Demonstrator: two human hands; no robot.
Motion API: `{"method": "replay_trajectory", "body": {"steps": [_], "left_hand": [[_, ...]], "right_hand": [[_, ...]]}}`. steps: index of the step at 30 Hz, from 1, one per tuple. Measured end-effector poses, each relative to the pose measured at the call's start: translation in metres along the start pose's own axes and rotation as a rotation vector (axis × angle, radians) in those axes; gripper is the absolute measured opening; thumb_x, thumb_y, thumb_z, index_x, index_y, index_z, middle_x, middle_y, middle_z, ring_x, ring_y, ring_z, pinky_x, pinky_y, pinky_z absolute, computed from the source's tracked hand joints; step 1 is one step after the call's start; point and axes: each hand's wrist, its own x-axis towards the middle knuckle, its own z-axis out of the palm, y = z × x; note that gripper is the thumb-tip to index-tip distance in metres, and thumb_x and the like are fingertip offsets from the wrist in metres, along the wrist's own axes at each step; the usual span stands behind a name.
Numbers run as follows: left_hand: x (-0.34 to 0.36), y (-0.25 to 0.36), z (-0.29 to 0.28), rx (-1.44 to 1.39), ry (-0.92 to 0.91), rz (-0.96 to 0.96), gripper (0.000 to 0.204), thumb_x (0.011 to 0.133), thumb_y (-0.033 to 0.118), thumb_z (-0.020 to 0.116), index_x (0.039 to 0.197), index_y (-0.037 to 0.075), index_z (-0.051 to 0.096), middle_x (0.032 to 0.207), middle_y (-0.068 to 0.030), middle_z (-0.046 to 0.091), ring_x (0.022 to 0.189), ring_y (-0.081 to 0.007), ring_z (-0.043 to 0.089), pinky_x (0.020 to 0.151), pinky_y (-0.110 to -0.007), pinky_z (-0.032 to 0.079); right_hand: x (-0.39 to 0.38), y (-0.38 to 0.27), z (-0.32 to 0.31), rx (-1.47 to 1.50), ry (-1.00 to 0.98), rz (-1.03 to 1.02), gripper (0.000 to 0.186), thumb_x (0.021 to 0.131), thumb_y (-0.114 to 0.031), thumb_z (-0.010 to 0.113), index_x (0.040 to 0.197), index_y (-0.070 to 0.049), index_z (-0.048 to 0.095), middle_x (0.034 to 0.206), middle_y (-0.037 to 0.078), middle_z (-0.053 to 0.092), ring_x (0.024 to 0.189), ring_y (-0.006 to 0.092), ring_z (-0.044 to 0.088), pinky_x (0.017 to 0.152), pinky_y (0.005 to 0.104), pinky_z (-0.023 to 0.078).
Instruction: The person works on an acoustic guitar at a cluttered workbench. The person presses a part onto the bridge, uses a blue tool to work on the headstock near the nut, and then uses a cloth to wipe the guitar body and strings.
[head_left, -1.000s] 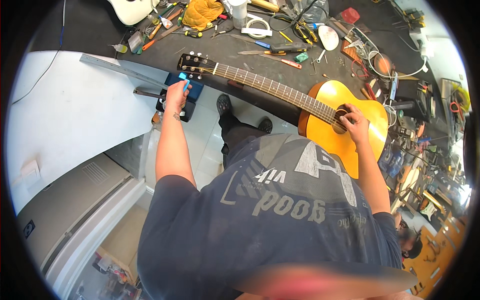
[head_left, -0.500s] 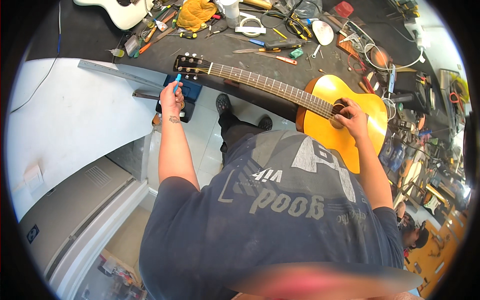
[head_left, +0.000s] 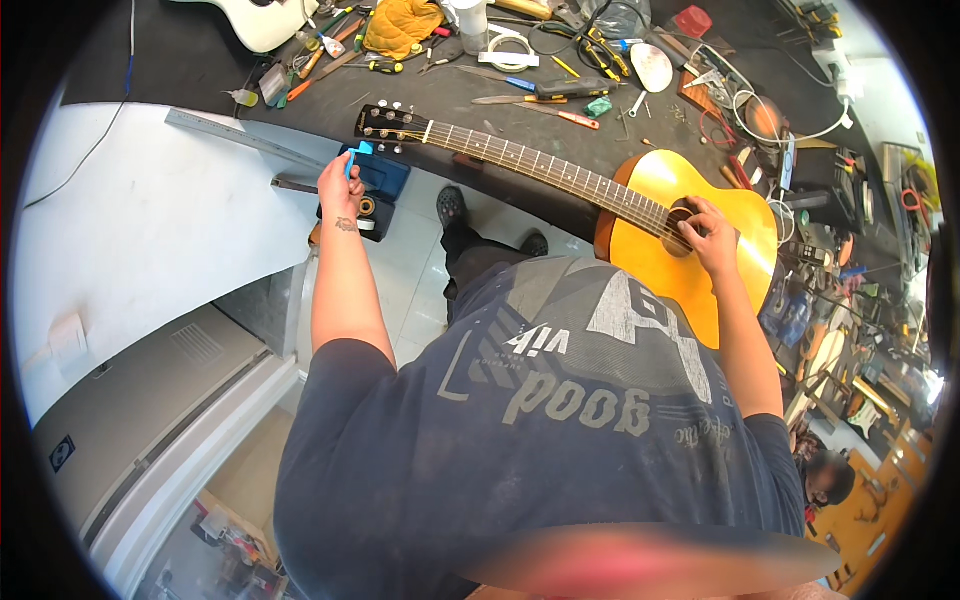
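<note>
From the left hand [head_left: 342, 190], the head of the guitar [head_left: 735, 205] lies just beyond and to the right; that hand is much the nearer of the 2 to it. Its fingers are closed around a small blue crank [head_left: 364, 148], whose bent end sits at the near row of tuning pegs [head_left: 398, 148]; whether the 2 touch, I cannot tell. The handle runs near to far, and the bent end turns right.

The right hand [head_left: 710, 240] is over the sound hole [head_left: 683, 226], with its fingers bent down at the strings; I cannot tell whether they pinch 1.

The guitar lies face up along the near edge of the workbench [head_left: 425, 95], its body at the right, close against the person's shirt [head_left: 540, 400]. Its long axis slants from near right to far left, so the head points left and slightly far. An open blue case [head_left: 388, 178] is below the head, just right of the left hand.
</note>
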Motion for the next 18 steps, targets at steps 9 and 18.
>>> {"method": "replay_trajectory", "body": {"steps": [9, 18], "left_hand": [[-0.008, -0.008, -0.003, 0.050, 0.074, 0.042, 0.026, 0.099, 0.021, 0.070, 0.123, 0.010, 0.070, 0.075, -0.0034, 0.061, 0.044, -0.0069, 0.034, 0.044, -0.024, 0.025], [-0.022, -0.022, 0.000, 0.016, -0.030, 0.054, 0.025, 0.098, 0.020, 0.071, 0.119, 0.007, 0.073, 0.073, -0.0025, 0.064, 0.042, -0.0054, 0.036, 0.041, -0.024, 0.026]], "right_hand": [[-0.001, -0.030, 0.007, -0.125, 0.052, 0.006, 0.029, 0.072, -0.018, 0.091, 0.089, -0.003, 0.073, 0.134, 0.013, 0.068, 0.125, 0.0344, 0.061, 0.108, 0.0438, 0.047], [0.000, -0.012, 0.011, -0.126, 0.050, -0.049, 0.029, 0.071, -0.016, 0.092, 0.090, -0.004, 0.075, 0.133, 0.012, 0.068, 0.124, 0.0340, 0.061, 0.106, 0.0434, 0.049]]}}
